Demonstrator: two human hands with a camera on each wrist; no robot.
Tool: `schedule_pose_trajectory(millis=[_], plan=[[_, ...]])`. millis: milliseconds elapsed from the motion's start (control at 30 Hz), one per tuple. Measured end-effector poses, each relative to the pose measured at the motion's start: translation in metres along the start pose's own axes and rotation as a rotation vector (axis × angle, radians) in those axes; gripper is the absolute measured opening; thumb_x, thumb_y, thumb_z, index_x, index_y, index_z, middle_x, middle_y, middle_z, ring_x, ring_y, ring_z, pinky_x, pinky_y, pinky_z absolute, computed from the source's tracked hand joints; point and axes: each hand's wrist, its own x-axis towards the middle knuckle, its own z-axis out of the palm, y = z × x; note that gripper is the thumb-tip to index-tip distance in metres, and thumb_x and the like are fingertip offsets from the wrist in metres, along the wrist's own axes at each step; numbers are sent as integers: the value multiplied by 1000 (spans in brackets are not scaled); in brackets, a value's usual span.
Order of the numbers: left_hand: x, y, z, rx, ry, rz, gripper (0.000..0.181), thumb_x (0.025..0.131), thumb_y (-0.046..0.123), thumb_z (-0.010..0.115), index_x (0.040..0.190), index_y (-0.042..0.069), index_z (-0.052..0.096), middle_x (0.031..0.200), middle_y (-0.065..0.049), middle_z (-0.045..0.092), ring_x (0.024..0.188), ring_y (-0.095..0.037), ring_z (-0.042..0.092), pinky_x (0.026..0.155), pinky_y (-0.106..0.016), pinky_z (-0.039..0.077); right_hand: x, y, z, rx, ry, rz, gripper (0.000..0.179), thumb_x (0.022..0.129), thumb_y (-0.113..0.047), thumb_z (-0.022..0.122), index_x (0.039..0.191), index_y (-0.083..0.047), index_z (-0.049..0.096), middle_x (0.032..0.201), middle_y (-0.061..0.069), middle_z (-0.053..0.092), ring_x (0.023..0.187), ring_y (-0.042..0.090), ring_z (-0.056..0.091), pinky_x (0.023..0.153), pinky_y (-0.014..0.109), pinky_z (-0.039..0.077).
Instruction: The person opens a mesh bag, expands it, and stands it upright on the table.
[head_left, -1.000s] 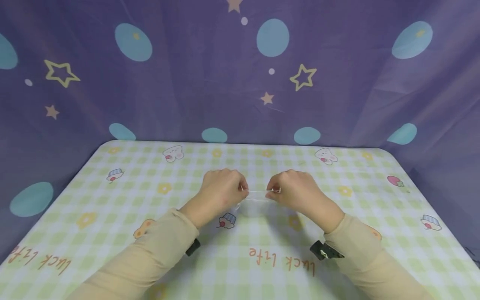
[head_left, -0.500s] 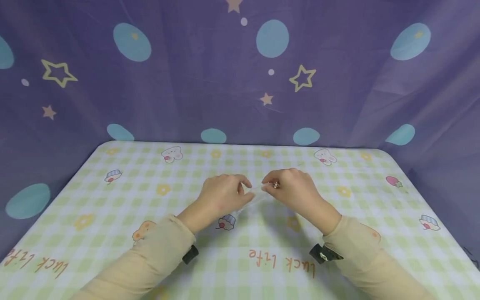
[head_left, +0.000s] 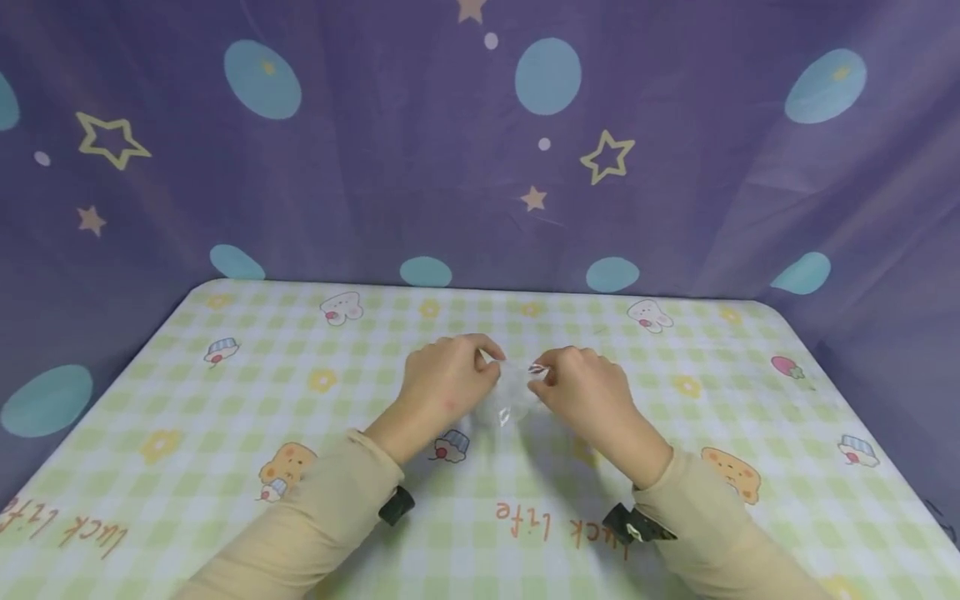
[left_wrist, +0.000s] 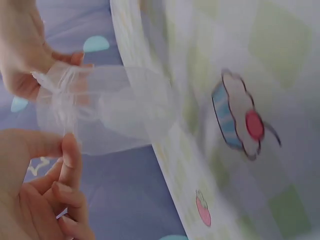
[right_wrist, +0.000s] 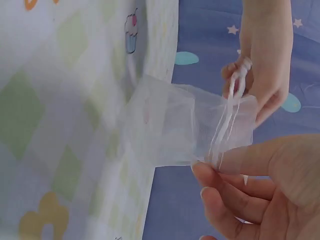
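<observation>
A small white see-through drawstring pouch (head_left: 504, 410) hangs between both hands above the table. My left hand (head_left: 448, 377) pinches one side of its mouth between thumb and forefinger; in the left wrist view, those fingertips (left_wrist: 70, 145) press the gathered edge. My right hand (head_left: 587, 385) pinches the opposite side with its thumb and forefinger (right_wrist: 205, 172), the other fingers loosely bent. White cords (right_wrist: 227, 122) run along the gathered mouth and form a loop by the left hand. Paler layers show through the pouch (left_wrist: 132, 112); whether anything lies inside, I cannot tell.
The table (head_left: 420, 542) has a green-and-white checked cover with printed cupcakes, rabbits and flowers. Behind it hangs a purple curtain (head_left: 390, 167) with stars and blue ovals. A dark wrist strap (head_left: 637, 523) shows below the right sleeve, another (head_left: 396, 505) below the left.
The pouch mouth was stretched taut between the hands, then slanted upward to the right. Now it hangs looser, its body visible below the fingers. The left hand has risen slightly and the right has dipped.
</observation>
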Motion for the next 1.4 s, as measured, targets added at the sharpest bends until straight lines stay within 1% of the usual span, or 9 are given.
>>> schedule_pose_trajectory(millis=[100,167,367,467,600,767,1033,1200,1400], plan=[[1,-4,-4,27,-4,-20,15,89,31,64,100,33,75,82,15,67,66,-10,59,63,-37,46,-1,3,-1,-10,9,-2,8,88,-22,74,94,-17,78,82,-4,73,61,10,60,53,33,48],[0,-7,-7,34,-25,-29,14,88,33,65,97,33,75,81,15,66,69,-10,59,66,-38,46,-2,4,-2,-7,8,-12,6,88,-22,74,90,-19,78,82,-6,72,59,10,58,51,32,47],[-6,-11,-12,33,-111,-38,11,86,36,66,93,34,75,80,15,64,68,-9,57,69,-40,45,-10,3,-10,10,-14,-53,5,89,-21,74,89,-19,79,77,-10,69,57,8,54,51,31,44],[-8,-11,-11,27,-134,-36,12,86,37,67,94,33,75,83,15,64,70,-10,57,73,-41,45,-12,3,-13,-1,-9,-70,5,89,-21,75,89,-19,78,75,-10,67,59,9,54,52,31,44],[-9,-10,-8,24,-121,-14,14,88,37,66,95,30,76,84,14,65,72,-10,58,73,-42,46,-11,3,-11,5,33,-90,10,89,-28,75,88,-19,78,75,-9,68,59,8,56,52,31,45],[-6,-9,-3,-17,-97,-3,17,90,40,64,97,29,76,84,14,65,72,-8,58,74,-41,46,-9,4,-6,29,100,-108,18,91,-36,73,90,-18,78,76,-7,69,58,6,55,51,31,45],[5,-1,-1,-69,-71,-1,22,90,40,64,104,28,76,91,15,68,82,-12,62,79,-43,47,-7,12,-5,38,231,-115,21,93,-34,70,94,-14,79,68,-5,66,57,9,57,47,30,44],[7,-1,-2,-83,-70,-7,22,92,42,64,107,29,75,98,15,70,86,-13,64,78,-42,47,-6,14,-3,58,240,-120,21,93,-32,70,93,-13,78,69,-3,67,58,10,58,48,31,45],[0,-6,-11,-153,-49,22,25,96,42,62,112,28,74,104,13,70,85,-10,64,74,-38,49,-10,20,-2,70,261,-125,18,94,-29,70,95,-13,78,78,-3,71,63,11,59,52,33,46]])
